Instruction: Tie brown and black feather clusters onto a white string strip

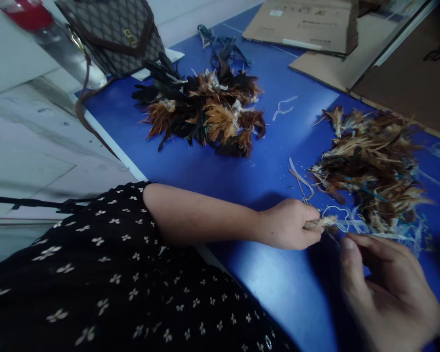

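Note:
My left hand (292,226) is closed round a small feather bundle (324,222), whose pale tied end sticks out past the fingers. Most of the bundle is hidden in the fist. Close by, at the lower right, my right hand (392,283) has its thumb and index fingertip pressed together. Whatever is pinched there is too fine to make out. A loop of white thread (346,215) lies just beyond the bundle's end. Behind my right hand is a heap of brown and tan feathers (374,161), with clear plastic strips (403,234) along its near edge.
Black and orange feather bunches (209,110) lie across the blue table (190,171). Behind them is dark ribbon (223,46). Flattened cardboard (304,24) fills the back right. A patterned handbag (117,34) and a plastic bottle (66,46) are at upper left. White strips (284,107) are scattered.

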{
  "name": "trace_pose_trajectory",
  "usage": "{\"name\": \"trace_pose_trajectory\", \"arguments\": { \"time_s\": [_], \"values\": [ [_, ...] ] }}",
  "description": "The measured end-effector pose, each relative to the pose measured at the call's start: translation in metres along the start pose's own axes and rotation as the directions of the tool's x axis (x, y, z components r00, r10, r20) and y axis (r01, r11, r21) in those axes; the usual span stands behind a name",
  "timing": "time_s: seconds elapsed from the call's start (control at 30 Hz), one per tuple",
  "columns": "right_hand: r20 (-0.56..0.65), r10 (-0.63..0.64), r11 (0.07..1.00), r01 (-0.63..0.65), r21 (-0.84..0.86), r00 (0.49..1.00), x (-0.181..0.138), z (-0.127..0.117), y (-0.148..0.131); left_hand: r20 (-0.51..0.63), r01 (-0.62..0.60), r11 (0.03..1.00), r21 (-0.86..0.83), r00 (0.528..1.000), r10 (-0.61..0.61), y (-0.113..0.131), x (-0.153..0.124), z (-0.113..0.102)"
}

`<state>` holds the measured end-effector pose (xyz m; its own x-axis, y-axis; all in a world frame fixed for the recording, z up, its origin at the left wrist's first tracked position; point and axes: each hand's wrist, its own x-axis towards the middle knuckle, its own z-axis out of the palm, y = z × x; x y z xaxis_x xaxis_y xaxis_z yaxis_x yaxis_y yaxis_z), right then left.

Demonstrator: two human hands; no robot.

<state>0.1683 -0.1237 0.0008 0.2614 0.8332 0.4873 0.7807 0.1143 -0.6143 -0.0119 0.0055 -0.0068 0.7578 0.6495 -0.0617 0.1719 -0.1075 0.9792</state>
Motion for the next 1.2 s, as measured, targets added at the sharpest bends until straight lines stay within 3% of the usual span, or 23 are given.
{"name": "trace_pose_trajectory", "arguments": {
  "time_s": [0.1, 0.27, 0.43, 0.57, 0.7, 0.8, 1.07, 1.2],
  "values": [
    [0.081, -0.274, 0.956, 0.281, -0.09, 0.958, 0.009, 0.004, 0.008, 0.019, 0.006, 1.0, -0.021, 1.0, -0.006, 0.001, -0.001, 0.0],
    [0.101, -0.369, 0.913, 0.381, -0.149, 0.924, 0.01, 0.008, 0.018, 0.061, 0.055, 0.998, -0.038, 0.997, -0.052, 0.002, -0.002, -0.001],
    [0.193, -0.376, 0.881, 0.414, -0.228, 0.906, 0.005, 0.005, 0.026, 0.089, 0.07, 0.996, -0.056, 0.994, -0.065, 0.002, -0.002, -0.001],
    [0.243, -0.344, 0.86, 0.408, -0.307, 0.907, 0.003, 0.003, 0.029, 0.189, 0.17, 0.971, -0.17, 0.972, -0.137, 0.003, -0.002, 0.0],
    [0.266, -0.31, 0.865, 0.387, -0.319, 0.913, 0.003, 0.003, 0.03, 0.286, 0.335, 0.851, -0.405, 0.93, -0.23, 0.002, -0.001, 0.007],
    [0.286, -0.331, 0.867, 0.41, -0.284, 0.899, 0.005, 0.002, 0.033, 0.316, 0.385, 0.757, -0.528, 0.917, -0.246, 0.001, -0.001, 0.011],
    [0.292, -0.429, 0.828, 0.502, -0.249, 0.854, 0.012, 0.005, 0.042, 0.395, 0.484, 0.612, -0.626, 0.873, -0.287, 0.008, -0.003, 0.011],
    [0.25, -0.38, 0.85, 0.443, -0.286, 0.89, 0.012, 0.0, 0.046, 0.39, 0.501, 0.551, -0.668, 0.866, -0.315, 0.015, 0.0, 0.005]
  ]
}}
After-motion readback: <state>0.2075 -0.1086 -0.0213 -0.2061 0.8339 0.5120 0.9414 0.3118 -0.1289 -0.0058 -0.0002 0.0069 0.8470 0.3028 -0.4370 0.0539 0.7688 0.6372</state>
